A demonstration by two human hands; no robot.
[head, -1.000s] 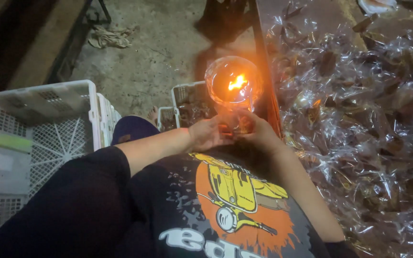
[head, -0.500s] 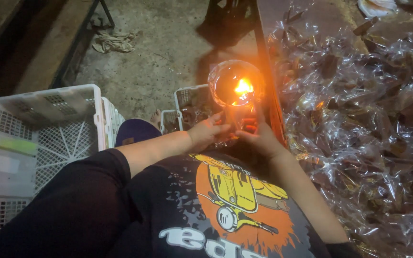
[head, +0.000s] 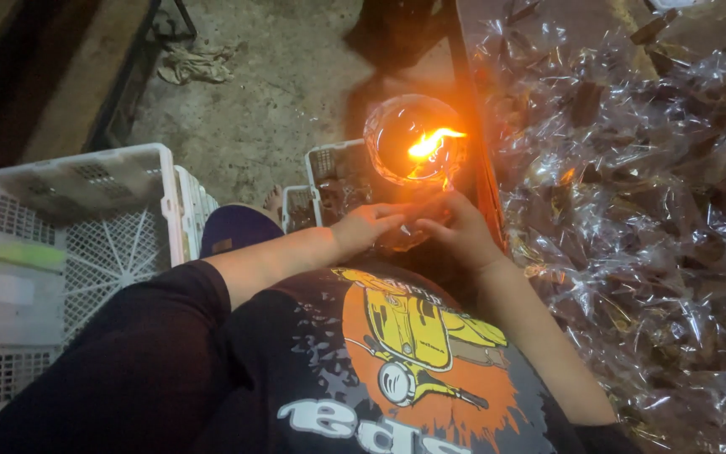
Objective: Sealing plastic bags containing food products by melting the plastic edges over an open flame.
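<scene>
While fingers meet, hands point(head: 418, 225) flank flame point(head: 430, 145).

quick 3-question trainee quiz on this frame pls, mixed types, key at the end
1. True or false: the flame burns right above both hands.
2. Which side of the person holds the heap of clear wrapped packets? A) left B) right C) behind
3. What stands on the floor to the person's left?

Key
1. True: the left hand and right hand meet just under the flame, in front of a round glass cover.
2. B
3. A white plastic crate.
</scene>
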